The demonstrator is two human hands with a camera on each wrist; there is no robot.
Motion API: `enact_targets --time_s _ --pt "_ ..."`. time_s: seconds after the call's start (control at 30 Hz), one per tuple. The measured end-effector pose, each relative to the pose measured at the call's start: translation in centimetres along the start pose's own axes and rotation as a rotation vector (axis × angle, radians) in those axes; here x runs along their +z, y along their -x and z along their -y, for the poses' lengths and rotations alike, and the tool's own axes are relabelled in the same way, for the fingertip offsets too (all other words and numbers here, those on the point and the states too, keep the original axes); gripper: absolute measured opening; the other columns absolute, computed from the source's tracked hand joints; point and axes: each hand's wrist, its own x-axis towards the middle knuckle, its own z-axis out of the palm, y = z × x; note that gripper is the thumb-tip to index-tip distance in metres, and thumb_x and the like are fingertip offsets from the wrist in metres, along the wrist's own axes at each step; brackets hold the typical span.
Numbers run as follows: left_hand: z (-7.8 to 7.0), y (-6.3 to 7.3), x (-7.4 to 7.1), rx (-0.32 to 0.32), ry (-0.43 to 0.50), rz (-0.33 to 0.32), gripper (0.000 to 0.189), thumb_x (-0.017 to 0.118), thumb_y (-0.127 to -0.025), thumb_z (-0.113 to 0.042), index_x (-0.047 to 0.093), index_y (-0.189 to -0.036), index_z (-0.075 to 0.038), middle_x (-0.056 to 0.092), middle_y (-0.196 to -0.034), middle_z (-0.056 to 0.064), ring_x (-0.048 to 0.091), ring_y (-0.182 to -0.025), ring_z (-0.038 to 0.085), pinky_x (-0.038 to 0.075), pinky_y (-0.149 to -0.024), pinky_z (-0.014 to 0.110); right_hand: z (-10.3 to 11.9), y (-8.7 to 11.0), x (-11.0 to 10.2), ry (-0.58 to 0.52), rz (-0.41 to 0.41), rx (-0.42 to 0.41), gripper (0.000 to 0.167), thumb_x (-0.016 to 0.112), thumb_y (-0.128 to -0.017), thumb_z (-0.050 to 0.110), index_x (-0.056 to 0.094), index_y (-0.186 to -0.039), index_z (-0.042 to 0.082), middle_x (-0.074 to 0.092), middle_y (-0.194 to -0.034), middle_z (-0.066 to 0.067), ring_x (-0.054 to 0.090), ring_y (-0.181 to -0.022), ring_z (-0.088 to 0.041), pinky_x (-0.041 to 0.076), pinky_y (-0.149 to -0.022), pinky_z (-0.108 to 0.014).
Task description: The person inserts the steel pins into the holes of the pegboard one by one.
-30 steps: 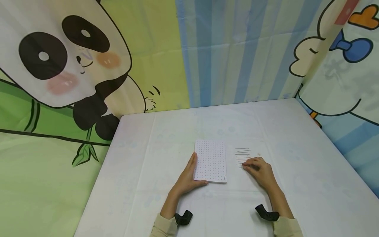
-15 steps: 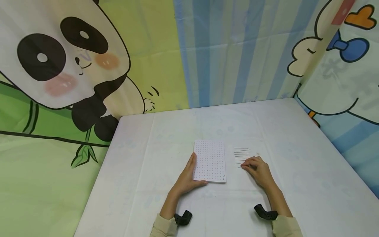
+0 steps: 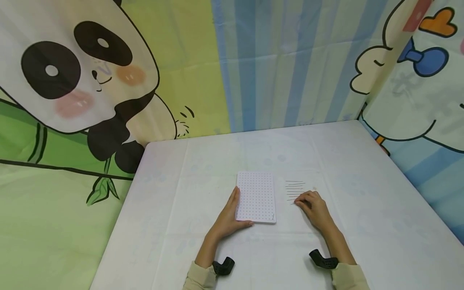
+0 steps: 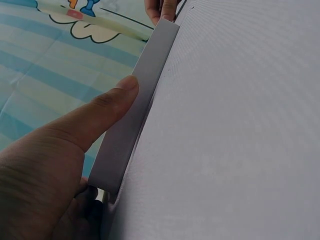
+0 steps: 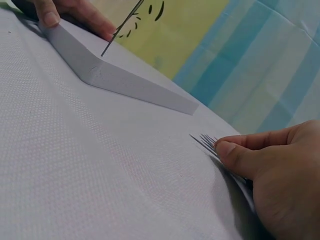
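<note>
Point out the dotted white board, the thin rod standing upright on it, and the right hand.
Dotted white board (image 3: 255,197): head view, middle of its top face.
Upright thin rod (image 5: 119,31): right wrist view, partway up its shaft.
Right hand (image 3: 318,210): head view, middle of the hand.

We log a white board (image 3: 255,197) with an even grid of small dark dots, plus thin dark sticks (image 3: 295,191) on a white table (image 3: 203,193) faintly blotched pale blue. Past its far edge we tag yellow fabric (image 3: 188,60) and a blue-striped curtain (image 3: 275,60); off the far left corner, a black-and-white panda (image 3: 87,78), pink-orange cheeks. Sleeves (image 3: 201,276) beige, wrist devices (image 3: 223,266) black.
</note>
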Motion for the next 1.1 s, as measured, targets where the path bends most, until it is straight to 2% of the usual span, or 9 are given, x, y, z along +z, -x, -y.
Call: enact_targets --time_s 0.23,0.4,0.47,0.53,0.63,0.77,0.83,0.97,1.1 --pt "0.1 0.0 0.0 0.011 -0.002 -0.003 0.123 0.081 -0.063 -0.048 0.001 -0.149 -0.010 -0.001 -0.155 0.004 0.007 -0.139 0.021 0.020 -0.108 0.042 0.3 -0.1 0.0 -0.021 -0.049 0.026 0.015 0.073 -0.073 -0.004 0.067 -0.082 0.007 0.061 -0.085 -0.001 0.054 -0.083 -0.016 0.038 -0.074 -0.016" --pt "0.0 0.0 0.0 0.013 0.005 -0.001 0.123 0.081 -0.063 -0.047 0.000 -0.149 -0.010 -0.001 -0.155 0.003 0.007 -0.139 0.021 0.020 -0.108 0.042 1.0 -0.2 0.0 -0.069 -0.090 0.059 0.014 0.070 -0.077 -0.002 0.067 -0.087 0.007 0.063 -0.084 0.001 0.054 -0.077 -0.009 0.039 -0.070 -0.012" --pt "0.0 0.0 0.0 0.015 0.005 -0.002 0.123 0.081 -0.063 -0.047 0.000 -0.149 -0.011 -0.001 -0.155 0.004 0.007 -0.139 0.021 0.020 -0.108 0.043 1.4 -0.2 0.1 -0.098 -0.099 0.098 0.011 0.068 -0.081 0.003 0.067 -0.089 0.009 0.065 -0.085 0.002 0.055 -0.077 -0.006 0.040 -0.069 -0.011" --pt "0.0 0.0 0.0 0.018 0.002 -0.005 0.123 0.081 -0.063 -0.047 0.000 -0.149 -0.010 0.000 -0.155 0.004 0.008 -0.139 0.022 0.020 -0.108 0.042 1.9 -0.3 0.2 -0.161 -0.104 0.142 0.007 0.066 -0.084 0.006 0.067 -0.091 0.009 0.066 -0.085 0.001 0.058 -0.078 -0.005 0.042 -0.069 -0.011" --pt "0.0 0.0 0.0 0.019 -0.003 -0.008 0.124 0.081 -0.063 -0.047 0.000 -0.149 -0.011 0.000 -0.155 0.005 0.007 -0.139 0.022 0.020 -0.108 0.042 2.8 -0.4 0.5 -0.325 -0.099 0.182 0.007 0.062 -0.088 0.007 0.065 -0.094 0.004 0.066 -0.082 -0.007 0.062 -0.075 -0.007 0.048 -0.067 -0.015" --pt "0.0 -0.1 0.0 0.023 -0.001 -0.009 0.124 0.082 -0.062 -0.046 0.000 -0.149 -0.010 0.000 -0.155 0.005 0.008 -0.139 0.021 0.021 -0.108 0.042 4.1 -0.6 1.1 -0.586 -0.056 0.156 0.011 0.056 -0.089 -0.003 0.058 -0.098 -0.008 0.063 -0.080 -0.021 0.065 -0.069 -0.019 0.052 -0.066 -0.023" --pt "0.0 -0.1 0.0 0.021 0.001 -0.007 0.124 0.082 -0.063 -0.046 0.000 -0.149 -0.011 0.000 -0.155 0.004 0.007 -0.139 0.020 0.020 -0.108 0.041 4.6 -0.6 1.4 -0.681 -0.022 0.138 0.012 0.055 -0.088 -0.006 0.055 -0.099 -0.010 0.063 -0.080 -0.024 0.066 -0.071 -0.024 0.053 -0.068 -0.026" --pt "0.1 -0.1 0.0 0.018 -0.006 -0.006 0.124 0.081 -0.063 -0.047 -0.001 -0.149 -0.011 -0.001 -0.155 0.004 0.007 -0.139 0.019 0.021 -0.108 0.041 5.3 -0.5 1.9 -0.787 0.054 0.089 0.013 0.057 -0.084 -0.012 0.054 -0.098 -0.012 0.062 -0.083 -0.026 0.067 -0.077 -0.026 0.053 -0.070 -0.031" --pt "0.1 -0.1 -0.1 0.019 -0.016 -0.003 0.124 0.081 -0.063 -0.046 0.000 -0.149 -0.010 -0.001 -0.155 0.004 0.007 -0.139 0.020 0.022 -0.108 0.041 5.8 -0.4 2.1 -0.825 0.113 0.041 0.017 0.058 -0.079 -0.018 0.054 -0.095 -0.013 0.061 -0.084 -0.027 0.067 -0.081 -0.025 0.052 -0.071 -0.033"
